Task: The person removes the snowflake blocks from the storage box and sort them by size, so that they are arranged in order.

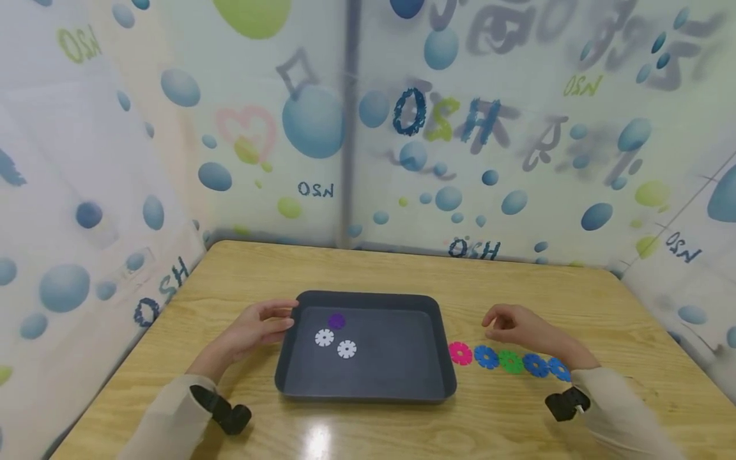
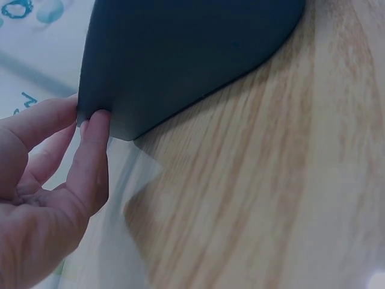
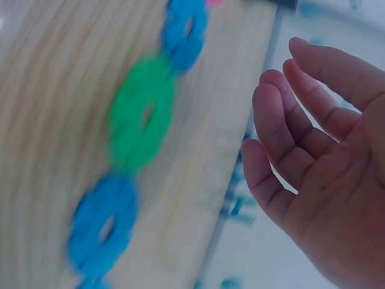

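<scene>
My left hand (image 1: 257, 329) is at the far left part of the dark grey tray (image 1: 391, 377). In the left wrist view its fingertips (image 2: 96, 129) touch the tray's outer wall while the thumb meets the rim, lightly pinching it. My right hand (image 1: 520, 329) hovers beyond a row of notched plastic discs, its fingers loosely bent with nothing visible in them. That row has a pink disc (image 1: 460, 353) beside the tray, then a blue disc (image 1: 486, 357), a green disc (image 3: 142, 113) and more blue ones. Part of the last blue disc (image 1: 559, 368) is hidden by the right wrist.
Inside the tray lie a purple disc (image 1: 337, 321) and two white discs, one nearer the left (image 1: 324, 337). The tray stands on a wooden table (image 1: 259, 268). Patterned curtains (image 1: 276, 211) hang behind and at both sides.
</scene>
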Available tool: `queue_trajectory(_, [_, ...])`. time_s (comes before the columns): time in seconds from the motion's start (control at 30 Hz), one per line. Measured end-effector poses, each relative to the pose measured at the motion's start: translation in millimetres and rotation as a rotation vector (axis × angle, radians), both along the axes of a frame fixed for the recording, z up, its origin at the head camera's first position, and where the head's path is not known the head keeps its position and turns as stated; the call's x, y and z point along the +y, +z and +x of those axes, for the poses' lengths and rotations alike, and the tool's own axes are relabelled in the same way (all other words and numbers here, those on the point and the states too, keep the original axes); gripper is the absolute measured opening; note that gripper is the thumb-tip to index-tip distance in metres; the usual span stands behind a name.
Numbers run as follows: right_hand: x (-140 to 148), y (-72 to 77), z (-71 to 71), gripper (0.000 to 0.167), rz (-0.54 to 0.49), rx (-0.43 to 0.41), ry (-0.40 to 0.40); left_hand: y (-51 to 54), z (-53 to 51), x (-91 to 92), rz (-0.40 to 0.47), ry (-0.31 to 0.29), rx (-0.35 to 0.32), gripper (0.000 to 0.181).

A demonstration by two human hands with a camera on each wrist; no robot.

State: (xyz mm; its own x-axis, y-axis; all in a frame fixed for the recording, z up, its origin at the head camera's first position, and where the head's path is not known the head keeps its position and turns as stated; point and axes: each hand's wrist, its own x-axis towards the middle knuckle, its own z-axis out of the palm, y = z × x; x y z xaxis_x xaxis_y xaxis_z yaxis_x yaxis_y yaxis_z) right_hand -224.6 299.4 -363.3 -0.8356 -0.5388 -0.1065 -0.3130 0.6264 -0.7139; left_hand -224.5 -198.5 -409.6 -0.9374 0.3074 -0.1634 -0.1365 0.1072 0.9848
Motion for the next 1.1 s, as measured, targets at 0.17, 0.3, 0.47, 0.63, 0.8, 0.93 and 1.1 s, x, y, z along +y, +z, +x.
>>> queue_trajectory(0.17, [-36.5,8.6,-1.3,0.017,0.003,0.020,0.085,1.2,0.0,0.4,-0.001,-0.005,0.015,0.054])
queue_trajectory(0.3, [-59.2,12.3,-2.0,0.018,-0.002,0.010,0.126,1.5,-0.1,0.6,-0.009,-0.005,0.013,0.054])
queue_trajectory(0.47, [-84.0,16.1,-3.5,0.020,0.010,0.016,0.172,1.1,0.1,0.8,-0.007,-0.002,0.001,0.055])
queue_trajectory(0.63, [-107.3,19.5,-9.0,0.019,0.050,0.044,0.243,1.1,0.5,1.3,-0.008,0.002,-0.002,0.054])
queue_trajectory(0.8, [-127.6,21.7,-15.6,0.022,0.101,0.052,0.303,0.9,0.2,1.7,-0.012,-0.002,-0.001,0.054])
queue_trajectory(0.93, [-144.0,25.7,-18.7,0.023,0.129,0.038,0.331,0.9,0.2,1.4,-0.016,-0.002,-0.001,0.055])
queue_trajectory(1.1, [-165.7,29.9,-22.3,0.023,0.194,0.013,0.347,1.0,0.2,1.0,-0.019,-0.001,0.001,0.054])
